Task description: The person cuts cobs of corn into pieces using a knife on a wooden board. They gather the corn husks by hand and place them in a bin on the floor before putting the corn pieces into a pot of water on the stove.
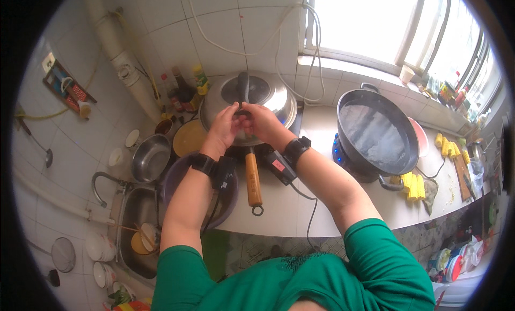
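A wok with a wooden handle stands on the counter under a domed metal lid with a dark upright handle. In front of that lid, my left hand and my right hand meet, thumbs and fingertips close together. The fingers are curled around something too small or too hidden to name. Whether they touch the lid cannot be told. To the right, a large dark pot of steaming water sits over a burner with blue lights.
Corn pieces lie right of the pot, near a wooden cutting board. A purple basin is under my left forearm. Left are a steel bowl and a sink. Bottles stand by the wall.
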`<state>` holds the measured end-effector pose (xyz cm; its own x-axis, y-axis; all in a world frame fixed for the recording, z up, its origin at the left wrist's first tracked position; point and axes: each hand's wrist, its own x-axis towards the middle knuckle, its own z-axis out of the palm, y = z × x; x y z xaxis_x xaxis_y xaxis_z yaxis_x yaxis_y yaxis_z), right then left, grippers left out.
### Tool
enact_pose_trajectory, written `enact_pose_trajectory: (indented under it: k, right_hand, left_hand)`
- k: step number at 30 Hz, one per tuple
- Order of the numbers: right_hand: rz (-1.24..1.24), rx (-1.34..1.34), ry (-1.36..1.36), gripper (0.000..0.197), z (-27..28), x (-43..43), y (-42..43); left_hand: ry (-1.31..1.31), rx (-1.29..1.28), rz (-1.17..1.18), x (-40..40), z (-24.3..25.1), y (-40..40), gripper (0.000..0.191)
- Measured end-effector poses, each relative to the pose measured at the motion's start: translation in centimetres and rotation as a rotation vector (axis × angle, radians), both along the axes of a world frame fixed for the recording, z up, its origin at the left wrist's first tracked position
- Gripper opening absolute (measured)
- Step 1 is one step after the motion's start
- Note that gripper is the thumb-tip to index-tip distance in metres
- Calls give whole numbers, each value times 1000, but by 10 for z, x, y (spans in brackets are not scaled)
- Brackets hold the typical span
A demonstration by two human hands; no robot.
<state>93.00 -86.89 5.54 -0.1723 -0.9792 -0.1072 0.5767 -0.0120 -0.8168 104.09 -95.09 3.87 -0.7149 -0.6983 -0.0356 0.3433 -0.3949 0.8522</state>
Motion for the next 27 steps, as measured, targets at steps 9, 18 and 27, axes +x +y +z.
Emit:
enact_pose_trajectory:
  k: [9,18,27]
  right_hand:
    - [31,4,-60,23,-6,-2,12]
    - [125,55,43,26,-4,7,105]
    - [356,120,348,38,-28,-28,278]
  left_hand:
    - [3,-11,-8,0,1,11,22]
    - [-180,-363,381,45,11,65,36]
    - [-196,-805,376,41,50,196,58]
